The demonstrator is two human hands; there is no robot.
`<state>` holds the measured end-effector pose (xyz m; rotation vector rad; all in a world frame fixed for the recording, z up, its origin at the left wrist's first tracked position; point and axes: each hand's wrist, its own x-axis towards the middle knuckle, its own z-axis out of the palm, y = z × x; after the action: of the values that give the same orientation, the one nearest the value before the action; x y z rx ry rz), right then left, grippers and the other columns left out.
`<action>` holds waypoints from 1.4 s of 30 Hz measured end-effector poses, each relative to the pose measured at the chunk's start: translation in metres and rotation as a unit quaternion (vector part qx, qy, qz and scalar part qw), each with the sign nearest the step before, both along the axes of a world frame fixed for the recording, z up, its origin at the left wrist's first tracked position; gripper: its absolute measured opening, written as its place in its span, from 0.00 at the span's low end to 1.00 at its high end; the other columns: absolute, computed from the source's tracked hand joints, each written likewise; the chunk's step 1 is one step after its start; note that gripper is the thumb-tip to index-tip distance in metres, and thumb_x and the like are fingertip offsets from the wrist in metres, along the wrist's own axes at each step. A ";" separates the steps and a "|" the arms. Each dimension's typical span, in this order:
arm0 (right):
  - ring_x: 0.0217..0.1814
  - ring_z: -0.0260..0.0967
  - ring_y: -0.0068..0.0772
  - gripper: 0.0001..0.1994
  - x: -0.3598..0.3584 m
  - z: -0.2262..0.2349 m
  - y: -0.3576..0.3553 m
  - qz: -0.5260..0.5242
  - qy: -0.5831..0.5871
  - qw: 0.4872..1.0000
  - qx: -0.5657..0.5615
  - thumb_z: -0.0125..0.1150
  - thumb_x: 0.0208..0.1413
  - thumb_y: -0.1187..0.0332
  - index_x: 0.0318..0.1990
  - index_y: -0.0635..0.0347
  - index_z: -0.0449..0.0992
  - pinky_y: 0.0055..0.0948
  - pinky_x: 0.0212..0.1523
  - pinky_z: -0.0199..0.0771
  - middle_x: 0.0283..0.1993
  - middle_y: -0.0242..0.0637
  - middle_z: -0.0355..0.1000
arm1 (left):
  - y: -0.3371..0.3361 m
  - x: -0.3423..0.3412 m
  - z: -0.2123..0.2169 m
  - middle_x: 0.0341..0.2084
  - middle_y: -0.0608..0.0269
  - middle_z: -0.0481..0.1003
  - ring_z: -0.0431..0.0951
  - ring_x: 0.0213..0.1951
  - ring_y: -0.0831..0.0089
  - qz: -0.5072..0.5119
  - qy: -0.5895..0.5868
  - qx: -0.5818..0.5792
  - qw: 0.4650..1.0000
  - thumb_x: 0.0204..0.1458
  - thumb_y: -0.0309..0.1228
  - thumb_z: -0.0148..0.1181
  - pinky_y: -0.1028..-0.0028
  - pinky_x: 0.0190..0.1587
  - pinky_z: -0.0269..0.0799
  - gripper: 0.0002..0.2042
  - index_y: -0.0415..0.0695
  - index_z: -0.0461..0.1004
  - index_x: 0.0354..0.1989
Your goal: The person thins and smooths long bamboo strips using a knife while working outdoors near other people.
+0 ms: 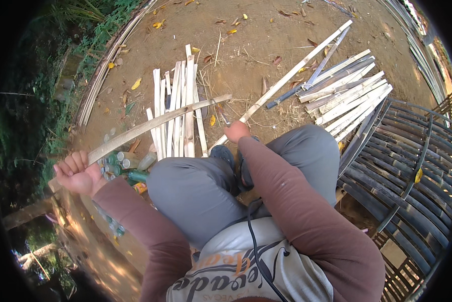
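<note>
My left hand (pixel 80 173) is closed around the near end of a long split bamboo strip (pixel 150 123), which slants up to the right over the ground. In front of my knees my right hand (pixel 237 132) is closed, with a small, thin piece showing just beyond its fingers; what it grips is too small to make out. A second long pale bamboo strip (pixel 296 68) passes at or beneath that hand and runs to the far right. Beyond my left knee lies a bundle of pale bamboo strips (pixel 189 108), partly crossed by the held strip.
Another pile of bamboo strips (pixel 354 95) lies at the right, near a dark slatted bamboo bench (pixel 412 171). Several glass bottles (pixel 116 163) are beside my left knee. Long poles (pixel 97 83) border the dirt ground at left, with green plants (pixel 107 30) beyond.
</note>
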<state>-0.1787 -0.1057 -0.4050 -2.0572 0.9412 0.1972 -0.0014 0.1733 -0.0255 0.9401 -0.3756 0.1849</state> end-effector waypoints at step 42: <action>0.16 0.57 0.20 0.11 -0.053 0.282 -0.057 -0.138 -0.328 0.868 0.347 0.58 0.64 0.67 0.29 0.53 0.66 0.28 0.19 0.60 0.19 0.26 0.61 | -0.223 -0.008 0.099 0.21 0.69 0.70 0.70 0.27 0.77 -0.296 -0.216 0.203 0.908 0.71 0.59 0.42 0.75 0.35 0.68 0.30 0.47 0.70 0.24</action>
<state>-0.2321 -0.1632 -0.1226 -1.1670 0.5905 -0.2776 -0.0094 -0.0493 0.0736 1.1475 -1.1247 -0.2620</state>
